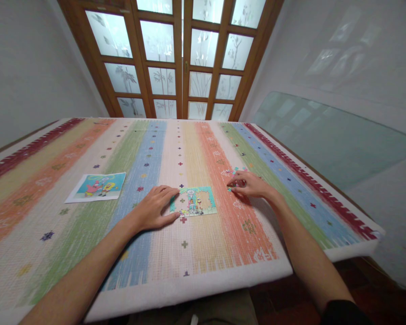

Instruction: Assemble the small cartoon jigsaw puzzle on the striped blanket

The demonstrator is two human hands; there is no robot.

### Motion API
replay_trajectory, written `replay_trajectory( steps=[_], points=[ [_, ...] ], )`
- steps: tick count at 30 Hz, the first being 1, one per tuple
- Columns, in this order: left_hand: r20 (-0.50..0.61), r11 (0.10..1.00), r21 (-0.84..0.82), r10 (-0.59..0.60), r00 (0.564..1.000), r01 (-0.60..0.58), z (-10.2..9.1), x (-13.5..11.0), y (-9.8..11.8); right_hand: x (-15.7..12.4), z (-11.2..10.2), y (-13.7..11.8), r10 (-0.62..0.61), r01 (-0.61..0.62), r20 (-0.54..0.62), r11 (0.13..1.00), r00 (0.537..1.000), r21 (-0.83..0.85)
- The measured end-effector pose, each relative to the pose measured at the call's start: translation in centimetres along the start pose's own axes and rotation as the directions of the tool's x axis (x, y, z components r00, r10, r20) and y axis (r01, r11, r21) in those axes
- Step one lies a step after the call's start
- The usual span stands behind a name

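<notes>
A small, partly assembled jigsaw puzzle with a teal border lies on the striped tablecloth in front of me. My left hand rests on the cloth with its fingers stretched out, fingertips and thumb touching the puzzle's left edge. My right hand lies to the right of the puzzle with its fingers closed in a pinch over a small cluster of loose puzzle pieces. What it pinches is too small to name.
A printed cartoon picture lies flat on the left of the table. The striped tablecloth covers the whole table. A wooden door with frosted glass panes stands behind it. A glass sheet leans on the right wall.
</notes>
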State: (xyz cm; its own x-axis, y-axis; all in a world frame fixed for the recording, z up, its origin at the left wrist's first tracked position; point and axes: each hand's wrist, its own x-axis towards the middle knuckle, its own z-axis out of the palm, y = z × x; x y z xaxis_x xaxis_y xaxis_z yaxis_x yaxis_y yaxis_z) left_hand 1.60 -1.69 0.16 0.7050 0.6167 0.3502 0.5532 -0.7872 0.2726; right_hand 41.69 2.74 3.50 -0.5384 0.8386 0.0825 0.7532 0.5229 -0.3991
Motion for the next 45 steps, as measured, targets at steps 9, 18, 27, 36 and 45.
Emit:
replay_trajectory(
  steps=[9, 18, 27, 36, 45],
  points=[
    [-0.007, 1.000, -0.008, 0.002, 1.000, -0.002, 0.1, 0.0, -0.2, 0.0, 0.1, 0.6, -0.050, 0.049, 0.017, 0.995, 0.999, 0.082],
    [-0.009, 1.000, 0.012, 0.015, 1.000, -0.015, 0.0, 0.0, -0.1, -1.8, -2.9, 3.3, 0.406, -0.449, -0.448, 0.894, 0.797, 0.012],
    [-0.002, 1.000, 0.006, 0.007, 1.000, -0.007, 0.2, -0.1, -0.3, -2.0, -1.5, 4.5, 0.496, -0.570, -0.351, 0.808, 0.794, -0.150],
    [-0.012, 1.000, 0.010, 0.007, 1.000, -0.007, 0.0, 0.0, 0.0, -1.7, -0.8, 5.5, 0.521, -0.544, -0.272, 0.839, 0.809, -0.012],
    [0.010, 1.000, 0.017, -0.002, 1.000, 0.002, -0.1, 0.0, 0.0, -1.6, -0.6, 5.5, 0.529, -0.500, -0.344, 0.848, 0.776, 0.177]
  ],
)
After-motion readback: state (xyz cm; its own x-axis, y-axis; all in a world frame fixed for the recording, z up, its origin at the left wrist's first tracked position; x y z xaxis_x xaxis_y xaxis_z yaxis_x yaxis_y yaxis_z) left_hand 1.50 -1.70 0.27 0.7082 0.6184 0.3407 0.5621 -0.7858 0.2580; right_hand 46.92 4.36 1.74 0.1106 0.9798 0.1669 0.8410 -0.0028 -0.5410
